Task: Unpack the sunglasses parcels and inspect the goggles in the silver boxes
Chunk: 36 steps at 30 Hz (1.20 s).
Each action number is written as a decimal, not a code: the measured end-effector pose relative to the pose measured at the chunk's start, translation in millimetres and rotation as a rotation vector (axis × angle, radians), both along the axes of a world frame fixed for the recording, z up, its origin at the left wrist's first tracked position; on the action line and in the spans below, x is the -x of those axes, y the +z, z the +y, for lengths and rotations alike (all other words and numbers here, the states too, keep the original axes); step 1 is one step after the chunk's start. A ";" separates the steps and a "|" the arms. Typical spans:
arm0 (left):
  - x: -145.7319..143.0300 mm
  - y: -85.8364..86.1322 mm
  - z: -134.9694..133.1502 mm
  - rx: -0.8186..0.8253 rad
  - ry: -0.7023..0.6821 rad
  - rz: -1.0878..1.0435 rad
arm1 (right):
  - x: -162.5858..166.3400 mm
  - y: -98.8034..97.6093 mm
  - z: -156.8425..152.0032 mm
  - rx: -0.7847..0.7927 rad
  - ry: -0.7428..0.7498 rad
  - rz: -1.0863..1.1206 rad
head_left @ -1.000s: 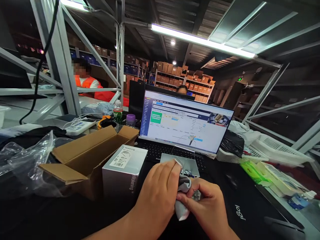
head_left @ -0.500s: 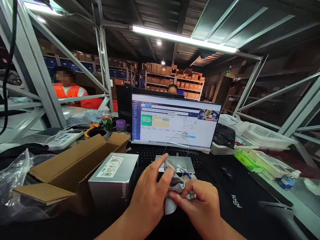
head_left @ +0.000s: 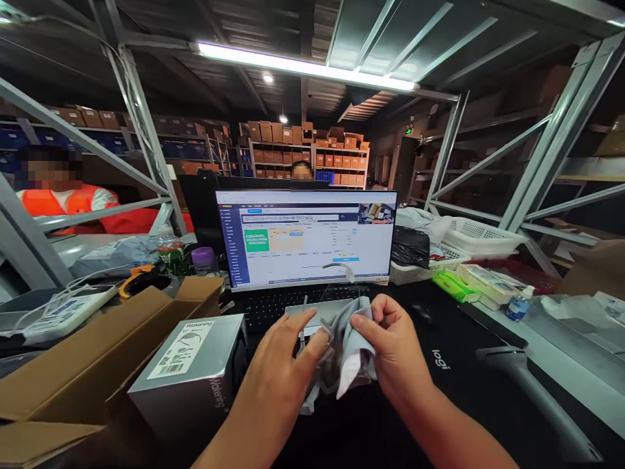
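My right hand (head_left: 395,332) pinches a grey cloth (head_left: 355,335), which hangs in folds from its thumb and fingers. My left hand (head_left: 288,361) is curled beside the cloth, with a small shiny item (head_left: 326,329) at its fingertips whose kind I cannot make out. Above the cloth rises a thin curved piece with a clear end (head_left: 349,273), in front of the monitor. Crumpled clear plastic (head_left: 329,371) lies below and between the hands. Behind them is an open silver tray or box part (head_left: 295,307). A closed silver "Wakening" box (head_left: 219,348) stands left of my left hand.
An open cardboard carton (head_left: 97,339) is at the left. A monitor (head_left: 312,241) and keyboard (head_left: 266,306) are ahead. On the right are a mouse (head_left: 422,314), a grey handheld scanner (head_left: 532,384), a spray bottle (head_left: 518,304) and white baskets (head_left: 483,238). Another person (head_left: 63,189) sits far left.
My view has turned to the right. My right hand has moved up and away from my left, and the grey cloth, bunched up before, now hangs more spread out from it.
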State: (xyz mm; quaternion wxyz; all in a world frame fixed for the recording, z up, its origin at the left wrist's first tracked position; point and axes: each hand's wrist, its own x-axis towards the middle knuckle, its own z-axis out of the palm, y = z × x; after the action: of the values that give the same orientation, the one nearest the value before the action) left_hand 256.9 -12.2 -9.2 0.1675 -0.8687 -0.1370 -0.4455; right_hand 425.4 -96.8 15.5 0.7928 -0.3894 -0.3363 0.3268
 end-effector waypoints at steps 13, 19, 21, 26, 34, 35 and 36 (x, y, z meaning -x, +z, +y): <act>3.3 -21.2 7.0 -0.117 -0.101 -0.182 | 41.3 -19.9 3.5 0.085 -0.257 -0.384; -1.5 -2.8 7.9 -0.162 -0.237 -0.158 | 23.6 -8.4 7.3 0.076 -0.037 -0.070; -3.6 -1.0 6.8 -0.146 -0.308 -0.112 | 7.8 1.3 6.7 0.078 0.099 0.097; -4.1 -1.1 5.4 -0.128 -0.412 -0.050 | -10.9 12.5 8.0 0.066 0.251 0.264; 1.4 6.3 1.2 0.005 -0.185 -0.228 | -31.2 3.2 16.6 -0.035 0.029 -0.027; 2.2 6.9 1.5 -0.001 -0.173 -0.249 | -41.0 4.8 13.4 -0.046 -0.082 -0.101; 3.0 7.2 1.8 -0.008 -0.165 -0.254 | -50.3 6.9 9.1 -0.059 -0.208 -0.179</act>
State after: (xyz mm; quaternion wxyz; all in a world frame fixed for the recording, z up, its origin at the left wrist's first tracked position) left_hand 254.0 -10.4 -2.0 0.1152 -0.8130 -0.0832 -0.5646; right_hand 475.6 -87.8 22.4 0.8004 -0.4261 -0.3730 0.1968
